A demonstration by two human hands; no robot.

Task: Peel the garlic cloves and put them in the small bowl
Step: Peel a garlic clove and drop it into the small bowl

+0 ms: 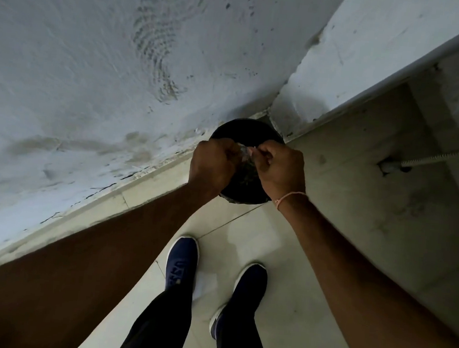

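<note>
A grey wall [92, 78] meets pale floor tiles [284, 262] — above a black bin [243, 130] our left hand [214, 162] and right hand [278, 169], fingers curled, pinch a garlic clove [245, 151] between them.

— How are the hands set?
— Left hand [214, 162] and right hand [277, 167] meet knuckle to knuckle, fingers curled, pinching something small and pale between their fingertips.
— Arms?
— Both stretched forward, bare.
</note>
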